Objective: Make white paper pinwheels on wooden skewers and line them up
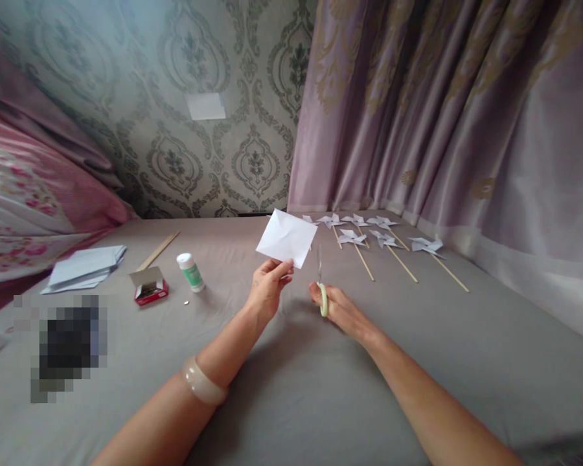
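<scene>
My left hand [268,288] pinches a square sheet of white paper [287,238] by its lower corner, holding it up above the grey cloth. Faint crease lines cross the paper. To the right, my right hand [337,304] grips a pair of scissors [323,298] with pale green handles, the blades pointing upward. A small gap separates the blades from the paper's right corner. Whether the blades are apart is hard to make out.
Several paper pinwheels on sticks [352,237] lie at the back right. On the left are a stack of paper [82,268], wooden sticks [159,250], a small red box [150,291] and a glue stick [191,272]. A pixelated dark patch covers something at the lower left.
</scene>
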The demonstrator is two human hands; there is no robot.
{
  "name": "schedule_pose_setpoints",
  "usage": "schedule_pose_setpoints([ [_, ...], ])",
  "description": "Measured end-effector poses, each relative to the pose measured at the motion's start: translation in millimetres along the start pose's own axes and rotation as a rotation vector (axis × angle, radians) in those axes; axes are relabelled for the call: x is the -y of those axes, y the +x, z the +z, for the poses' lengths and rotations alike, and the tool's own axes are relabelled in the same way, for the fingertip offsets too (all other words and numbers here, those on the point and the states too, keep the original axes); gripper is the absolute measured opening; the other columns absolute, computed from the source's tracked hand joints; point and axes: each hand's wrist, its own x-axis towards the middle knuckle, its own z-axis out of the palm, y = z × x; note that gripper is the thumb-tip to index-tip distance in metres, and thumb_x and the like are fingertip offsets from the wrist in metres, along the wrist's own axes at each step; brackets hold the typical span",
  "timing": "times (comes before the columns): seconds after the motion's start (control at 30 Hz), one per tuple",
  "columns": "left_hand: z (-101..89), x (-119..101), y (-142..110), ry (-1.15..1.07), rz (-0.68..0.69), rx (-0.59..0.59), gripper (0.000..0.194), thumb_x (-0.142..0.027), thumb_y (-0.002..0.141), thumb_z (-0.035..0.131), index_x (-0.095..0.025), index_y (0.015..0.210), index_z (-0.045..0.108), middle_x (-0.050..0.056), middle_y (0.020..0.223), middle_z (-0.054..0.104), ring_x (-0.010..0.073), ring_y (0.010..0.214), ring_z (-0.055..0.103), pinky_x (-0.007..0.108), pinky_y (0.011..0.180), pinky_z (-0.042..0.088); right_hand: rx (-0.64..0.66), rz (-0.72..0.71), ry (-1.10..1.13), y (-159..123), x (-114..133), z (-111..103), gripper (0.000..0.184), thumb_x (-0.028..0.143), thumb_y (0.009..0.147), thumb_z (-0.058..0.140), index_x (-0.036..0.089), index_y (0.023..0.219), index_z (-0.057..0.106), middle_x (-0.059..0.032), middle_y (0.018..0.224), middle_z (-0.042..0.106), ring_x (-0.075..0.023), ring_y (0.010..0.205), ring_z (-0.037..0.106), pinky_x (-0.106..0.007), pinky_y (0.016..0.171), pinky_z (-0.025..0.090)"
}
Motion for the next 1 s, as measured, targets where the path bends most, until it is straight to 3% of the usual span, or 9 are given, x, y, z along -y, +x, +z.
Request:
schedule_pose_setpoints([
  [0.1,1.5,-3,-1,-0.016,0.004,-0.004,0.031,-0.029,0.05,0.083,-0.014,0.059,0.057,0.0,0.061,0.059,0.0073,0.059,0.054,0.02,0.058,0.041,0.155,-0.026,-0.082,-3,4,2,0.056,0.071,0.08,0.04,0.018,0.063,0.045,0.0034,0.058,0.039,-0.0111,0.058,0.034,-0.025,0.052,0.026],
  [0.23,5.8,-3,-5,-0.032,-0.001,0.007,0.028,-0.026,0.051,0.082,-0.014,0.063,0.06,0.0,0.062,0.06,0.0078,0.059,0.055,0.021,0.059,0.042,0.239,-0.059,-0.112,-4,4,3,0.059,0.073,0.081,0.035,0.018,0.062,0.044,0.003,0.058,0.039,-0.0115,0.059,0.035,-0.025,0.054,0.027],
  [0.43,7.8,-1,-8,-0.018,0.003,0.043,0.028,-0.028,0.054,0.082,-0.014,0.067,0.061,0.001,0.065,0.063,0.0097,0.061,0.059,0.023,0.062,0.045,0.209,-0.08,-0.086,-4,3,4,0.06,0.072,0.08,0.039,0.017,0.06,0.049,0.0029,0.055,0.041,-0.0112,0.057,0.035,-0.024,0.052,0.026],
  [1.0,9.8,1,-10,-0.058,0.009,0.06,0.026,-0.025,0.055,0.08,-0.013,0.067,0.061,0.001,0.064,0.062,0.0093,0.058,0.058,0.024,0.065,0.046,0.183,-0.022,-0.076,-5,5,5,0.054,0.069,0.077,0.045,0.019,0.057,0.038,0.0047,0.054,0.032,-0.0096,0.055,0.03,-0.025,0.051,0.021],
])
